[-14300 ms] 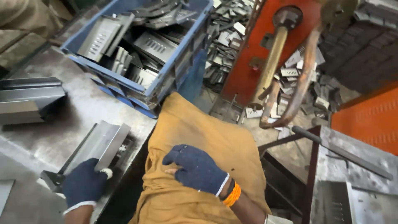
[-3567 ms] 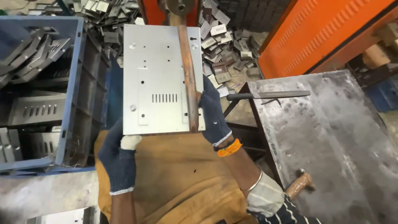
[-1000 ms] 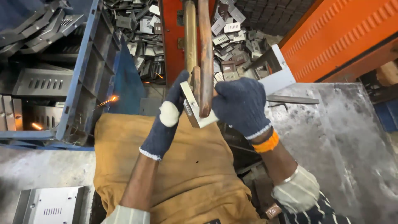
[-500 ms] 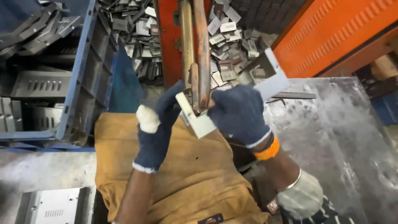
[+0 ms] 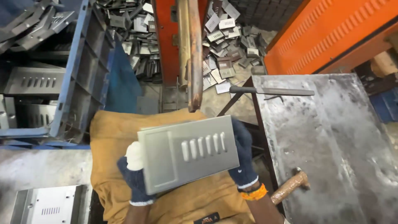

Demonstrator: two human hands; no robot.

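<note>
I hold a grey sheet-metal panel with a row of louvre slots flat over my lap, above a mustard-yellow cloth. My left hand, in a dark blue glove with a white thumb tip, grips the panel's left edge. On the right edge is my right hand, also in a dark blue glove, with an orange wristband below it. Two copper-coloured welding arms of the orange machine hang just beyond the panel's far edge, apart from it.
A blue crate of metal parts stands at the left. At the right is a grey steel table with a file and a wooden-handled hammer. Metal offcuts litter the floor. Another slotted panel lies bottom left.
The panel has come away from the welding arms and down towards my lap, turned from edge-on to flat. The sparks at the left have gone.
</note>
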